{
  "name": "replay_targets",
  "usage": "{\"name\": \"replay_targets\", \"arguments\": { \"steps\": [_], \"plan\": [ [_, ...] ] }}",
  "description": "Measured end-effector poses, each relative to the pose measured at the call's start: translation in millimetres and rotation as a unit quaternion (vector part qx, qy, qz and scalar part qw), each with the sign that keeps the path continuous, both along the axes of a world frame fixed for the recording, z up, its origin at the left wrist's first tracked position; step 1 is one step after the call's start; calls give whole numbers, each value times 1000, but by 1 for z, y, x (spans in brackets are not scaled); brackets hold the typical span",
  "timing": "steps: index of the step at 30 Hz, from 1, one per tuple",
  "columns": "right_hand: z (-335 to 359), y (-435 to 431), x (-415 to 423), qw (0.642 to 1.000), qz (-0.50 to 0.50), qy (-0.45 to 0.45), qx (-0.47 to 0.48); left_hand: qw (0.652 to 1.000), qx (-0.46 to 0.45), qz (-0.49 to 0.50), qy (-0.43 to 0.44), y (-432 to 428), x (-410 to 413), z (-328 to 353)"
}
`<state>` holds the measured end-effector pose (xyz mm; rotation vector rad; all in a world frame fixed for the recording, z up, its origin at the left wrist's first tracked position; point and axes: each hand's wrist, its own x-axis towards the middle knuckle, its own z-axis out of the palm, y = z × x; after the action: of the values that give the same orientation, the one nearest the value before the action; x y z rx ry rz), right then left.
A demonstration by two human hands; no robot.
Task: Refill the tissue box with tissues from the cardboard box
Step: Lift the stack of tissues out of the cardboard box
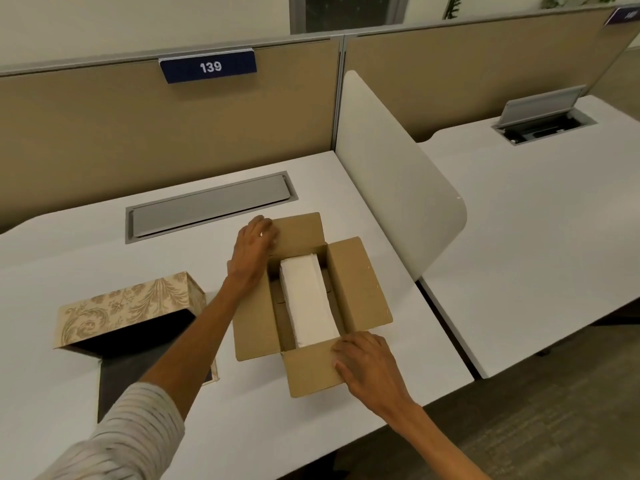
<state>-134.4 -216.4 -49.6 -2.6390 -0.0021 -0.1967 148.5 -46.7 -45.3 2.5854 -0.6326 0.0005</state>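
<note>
Cardboard flaps pinned open, tissues not yet lifted

Cardboard box (356,282) sits open mid-desk (346,410); white tissue stack (306,301) lies inside, toward its right. My left hand (254,245) presses flat on the far flap, my right hand (367,362) flat on the near flap, hands well apart, neither gripping anything. Patterned tissue box (121,306) stands open at left, interior dark, looks empty. My judgement: keep flaps spread, slide fingers under both ends of the stack, lift it level so sheets don't fan, carry left.
</note>
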Motion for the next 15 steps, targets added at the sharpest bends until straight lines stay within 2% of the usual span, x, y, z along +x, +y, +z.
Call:
{"name": "replay_targets", "arguments": {
  "steps": [2, 4, 8, 15],
  "plan": [
    [-7, 0, -1, 1000, -9, 8, -6, 999, 6, -14, 37, 2, -5, -7],
    [-11, 3, -1, 1000, -20, 13, -9, 998, 36, -48, 30, 3, -12, -11],
    [-12, 7, 6, 999, -42, 1, -5, 999, -18, -31, 26, 1, -21, -14],
    [-1, 4, 12, 998, -55, 21, 22, 998, 43, -37, -1, -6, -25, -4]
  ]
}}
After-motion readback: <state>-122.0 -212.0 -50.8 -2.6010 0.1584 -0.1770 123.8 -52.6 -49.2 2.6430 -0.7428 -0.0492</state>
